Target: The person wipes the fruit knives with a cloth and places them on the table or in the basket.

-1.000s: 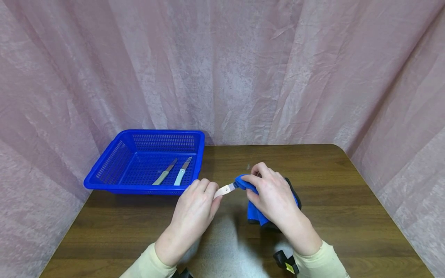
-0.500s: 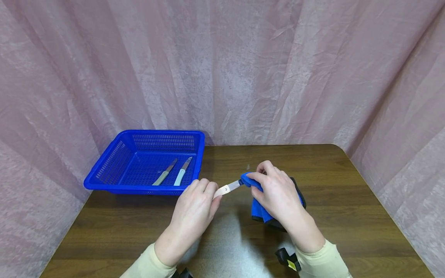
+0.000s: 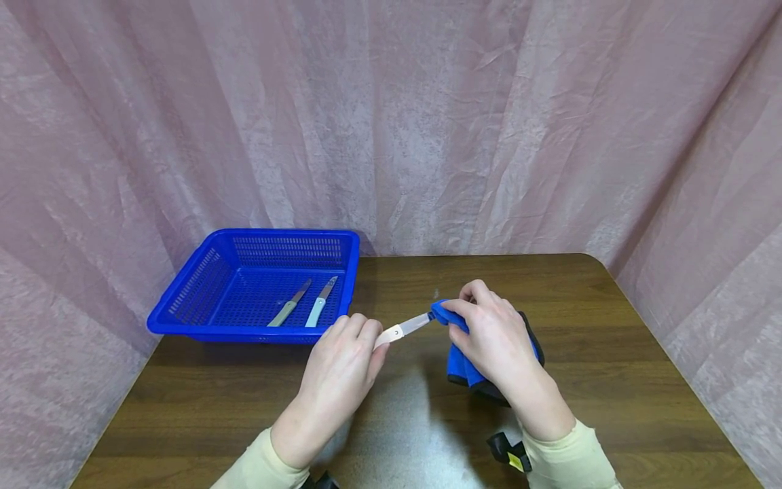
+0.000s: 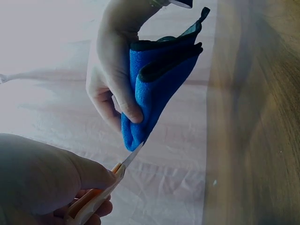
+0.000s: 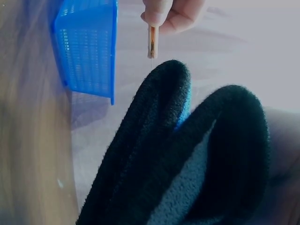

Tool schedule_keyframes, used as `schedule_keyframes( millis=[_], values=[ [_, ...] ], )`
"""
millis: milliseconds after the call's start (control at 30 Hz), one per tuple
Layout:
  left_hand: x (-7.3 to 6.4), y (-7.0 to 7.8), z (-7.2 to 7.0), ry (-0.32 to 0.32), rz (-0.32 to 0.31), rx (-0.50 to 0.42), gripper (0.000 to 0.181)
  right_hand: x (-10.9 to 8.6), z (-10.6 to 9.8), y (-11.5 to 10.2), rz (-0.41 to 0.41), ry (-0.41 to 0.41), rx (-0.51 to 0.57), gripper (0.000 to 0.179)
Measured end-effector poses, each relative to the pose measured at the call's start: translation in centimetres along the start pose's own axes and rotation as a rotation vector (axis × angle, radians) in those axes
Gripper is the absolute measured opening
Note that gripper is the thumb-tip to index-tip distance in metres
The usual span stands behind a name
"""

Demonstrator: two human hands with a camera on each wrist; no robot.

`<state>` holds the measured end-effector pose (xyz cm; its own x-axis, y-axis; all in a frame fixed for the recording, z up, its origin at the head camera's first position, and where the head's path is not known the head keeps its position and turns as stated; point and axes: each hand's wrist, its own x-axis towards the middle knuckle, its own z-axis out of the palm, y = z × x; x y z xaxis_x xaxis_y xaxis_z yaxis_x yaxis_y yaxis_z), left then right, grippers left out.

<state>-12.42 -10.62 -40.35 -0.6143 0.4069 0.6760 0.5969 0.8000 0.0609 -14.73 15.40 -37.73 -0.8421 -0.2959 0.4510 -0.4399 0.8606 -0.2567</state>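
My left hand [image 3: 345,363] grips the pale handle of a folding knife [image 3: 391,335], its blade unfolded and pointing right. A blue cloth [image 3: 461,363] with black edging is pinched in my right hand [image 3: 491,333]; a fold of it wraps the blade's tip. In the left wrist view the folded cloth [image 4: 159,84] hangs from thumb and fingers, and the knife's blade [image 4: 132,154] meets its lower corner. The right wrist view has the cloth's dark folds [image 5: 136,145] up close, with the knife handle [image 5: 153,42] beyond them.
A blue plastic basket [image 3: 253,329] stands at the back left of the wooden table [image 3: 599,353]. Inside lie two unfolded knives, one with a green handle [image 3: 283,314] and one with a light blue handle [image 3: 315,311]. A pink curtain [image 3: 391,122] hangs behind.
My right hand has slid right and slightly away along the blade with the cloth, so more of the blade shows. My left hand and the knife have stayed nearly still.
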Motion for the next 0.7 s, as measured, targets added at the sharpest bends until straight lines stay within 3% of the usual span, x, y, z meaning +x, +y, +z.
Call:
schedule_keyframes(
  millis=[700],
  values=[
    [0.06,0.03,-0.11,0.001,-0.008,0.007,0.028,-0.02,-0.39,0.48,0.051,0.002,0.003,0.033]
  ],
)
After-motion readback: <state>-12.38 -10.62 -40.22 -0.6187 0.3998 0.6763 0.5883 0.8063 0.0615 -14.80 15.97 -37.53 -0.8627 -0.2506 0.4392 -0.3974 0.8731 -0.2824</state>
